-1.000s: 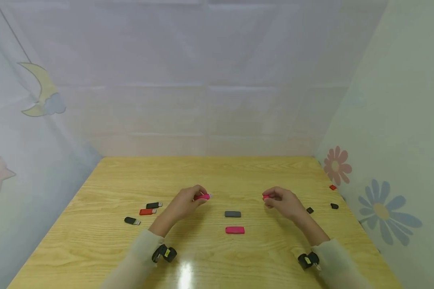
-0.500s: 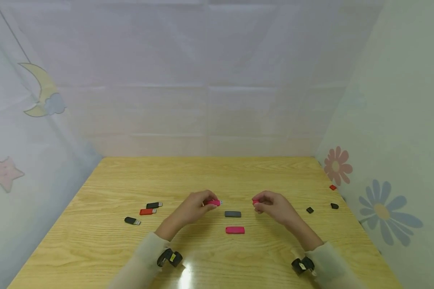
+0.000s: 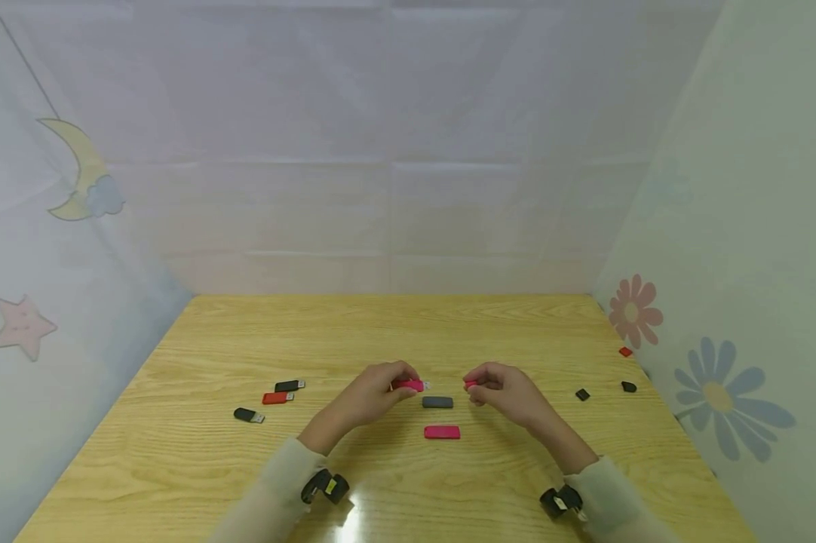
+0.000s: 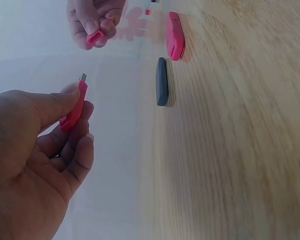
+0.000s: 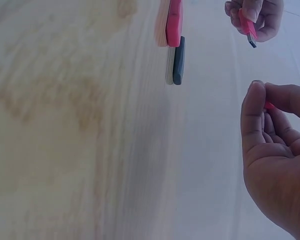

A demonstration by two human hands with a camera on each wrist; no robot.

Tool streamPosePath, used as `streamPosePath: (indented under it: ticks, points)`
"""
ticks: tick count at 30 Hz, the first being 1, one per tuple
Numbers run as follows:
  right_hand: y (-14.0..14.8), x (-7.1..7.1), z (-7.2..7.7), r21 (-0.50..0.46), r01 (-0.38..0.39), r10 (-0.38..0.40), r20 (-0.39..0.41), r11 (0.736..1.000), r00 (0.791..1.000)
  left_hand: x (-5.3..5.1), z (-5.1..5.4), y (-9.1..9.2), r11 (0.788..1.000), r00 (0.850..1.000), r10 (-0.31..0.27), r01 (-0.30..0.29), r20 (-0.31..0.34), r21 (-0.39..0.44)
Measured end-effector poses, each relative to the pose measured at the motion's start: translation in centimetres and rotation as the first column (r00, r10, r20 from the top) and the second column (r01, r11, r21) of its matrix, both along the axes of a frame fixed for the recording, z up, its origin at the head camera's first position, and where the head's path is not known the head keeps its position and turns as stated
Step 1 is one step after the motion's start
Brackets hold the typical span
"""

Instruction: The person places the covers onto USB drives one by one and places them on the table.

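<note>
My left hand (image 3: 374,391) pinches a pink USB stick (image 4: 76,107) between thumb and fingers, its metal plug bare and pointing right toward the other hand. Facing it, my right hand (image 3: 510,392) pinches a small pink cap (image 4: 94,37), mostly covered by the fingers in the right wrist view. A short gap parts plug and cap, and both are held above the table. Below and between the hands lie a grey capped USB stick (image 3: 438,403) and, nearer the front, a pink capped one (image 3: 442,432).
At left on the wooden table (image 3: 408,490) lie uncapped USB sticks: a black one (image 3: 286,386), a red one (image 3: 275,397) and another black, rounded one (image 3: 246,415). Loose caps are at right: red (image 3: 625,352), black (image 3: 628,387) and black (image 3: 582,394). Printed cloth hangs around.
Both hands have moved inward, the left to the right with the pink USB stick and the right to the left with the cap. They are also slightly nearer the front.
</note>
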State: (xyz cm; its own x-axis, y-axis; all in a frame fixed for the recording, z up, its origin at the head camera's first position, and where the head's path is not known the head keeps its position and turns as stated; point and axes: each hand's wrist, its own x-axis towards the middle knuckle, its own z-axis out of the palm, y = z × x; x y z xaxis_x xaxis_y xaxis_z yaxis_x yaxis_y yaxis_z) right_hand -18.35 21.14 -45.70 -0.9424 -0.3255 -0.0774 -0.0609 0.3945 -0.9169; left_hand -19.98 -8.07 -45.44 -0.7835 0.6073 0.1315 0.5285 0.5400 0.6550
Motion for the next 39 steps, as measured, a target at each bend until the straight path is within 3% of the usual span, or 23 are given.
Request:
streamPosePath:
  ticks: [39]
  points:
    - [-2.4, 0.6, 0.2, -0.086, -0.053, 0.051, -0.029, 0.995, 0.998, 0.6, 0.2, 1.9, 0.997, 0.998, -0.056, 0.054, 0.024, 0.058]
